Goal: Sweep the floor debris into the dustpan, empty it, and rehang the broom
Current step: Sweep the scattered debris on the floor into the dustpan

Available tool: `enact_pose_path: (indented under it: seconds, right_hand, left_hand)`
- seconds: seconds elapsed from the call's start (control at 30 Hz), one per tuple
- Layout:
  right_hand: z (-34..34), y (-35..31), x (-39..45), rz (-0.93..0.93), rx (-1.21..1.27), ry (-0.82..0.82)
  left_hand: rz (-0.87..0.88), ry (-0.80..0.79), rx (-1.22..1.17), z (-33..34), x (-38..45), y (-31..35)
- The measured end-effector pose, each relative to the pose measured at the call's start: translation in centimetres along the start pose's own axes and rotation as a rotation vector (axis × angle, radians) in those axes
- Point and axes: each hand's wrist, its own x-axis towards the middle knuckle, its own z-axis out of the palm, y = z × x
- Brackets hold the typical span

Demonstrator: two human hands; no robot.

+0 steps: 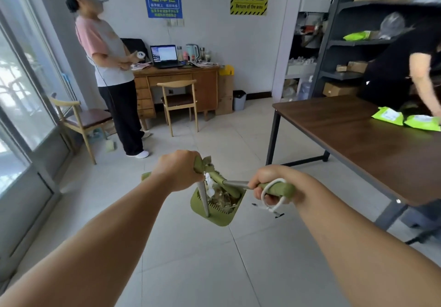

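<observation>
Dustpan (216, 216), debris-filled, hung below left hand (177, 170), clenched on its handle; right hand (269, 185) clenched on broom (278, 188) handle.

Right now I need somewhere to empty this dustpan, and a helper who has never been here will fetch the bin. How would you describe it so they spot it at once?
Find the wooden desk against the back wall, under the blue sign. Right of it stand stacked cardboard boxes, and the bin sits on the floor beside them. It is the only small grey container with a black liner.
</observation>
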Motion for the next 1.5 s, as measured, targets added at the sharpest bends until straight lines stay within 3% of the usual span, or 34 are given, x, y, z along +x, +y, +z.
enact_pose_path:
  seconds: [0.33,0.73,1.13,1.5]
  right_hand:
    - [-11.2,-14.5,14.2,-0.004,0.037,0.054]
    - [-27.9,-33.3,30.1,-0.01,0.053,0.069]
    - [-40.2,-51.8,45.9,0.028,0.114,0.122]
    - [-57.6,-64.8,60.6,-0.011,0.117,0.247]
  left_hand:
    - [0.063,-0.022,0.032,1.1,23.7,-2.3]
    - [-0.002,-0.018,-0.005,2.9,54.2,-2.6]
    - [0.113,-0.03,-0.005,3.5,83.9,-6.1]
    - [0.179,-0.037,-0.028,6.9,110.8,-2.0]
